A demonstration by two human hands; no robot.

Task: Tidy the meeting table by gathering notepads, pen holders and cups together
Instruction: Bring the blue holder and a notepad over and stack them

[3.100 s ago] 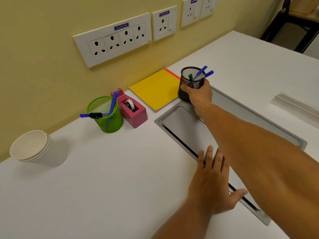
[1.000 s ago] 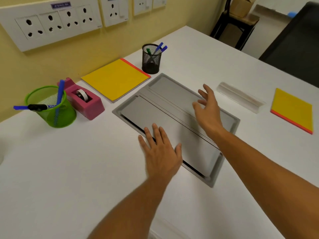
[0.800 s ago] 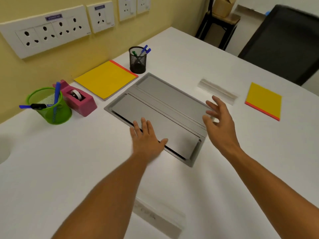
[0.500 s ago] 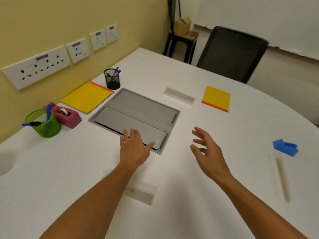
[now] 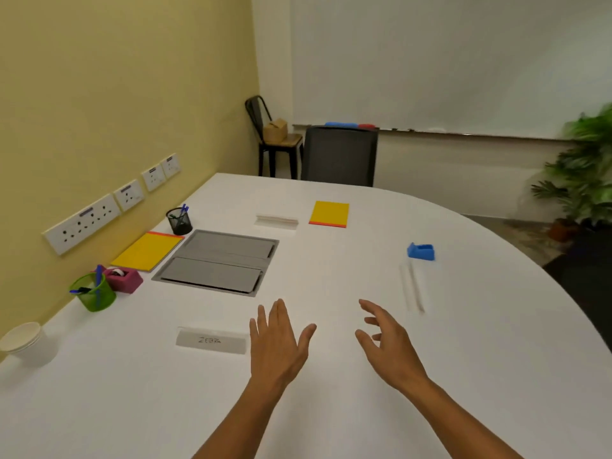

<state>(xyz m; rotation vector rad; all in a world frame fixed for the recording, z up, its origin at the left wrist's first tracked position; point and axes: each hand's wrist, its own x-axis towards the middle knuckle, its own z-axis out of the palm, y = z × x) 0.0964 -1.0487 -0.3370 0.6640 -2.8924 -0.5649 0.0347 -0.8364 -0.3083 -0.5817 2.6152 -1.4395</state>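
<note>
Hands hovered empty over the white table (image 5: 364, 409): the left hand (image 5: 276, 342) flat with straight fingers, the right hand (image 5: 387, 346) loosely spread, neither touching anything. One yellow notepad (image 5: 329, 213) lay well apart across the table, while the other notepad (image 5: 147, 250), the black pen holder (image 5: 179, 221), the green pen holder (image 5: 93, 292) and the stacked paper cups (image 5: 21, 339) sat along the wall side. A long reach probably risked the sleeve-less forearm toppling the name card (image 5: 212, 341), or tipping a holder and spilling pens.

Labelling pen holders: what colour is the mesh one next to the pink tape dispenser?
Green: the mesh pen holder beside the tape dispenser, in the head view.
</note>
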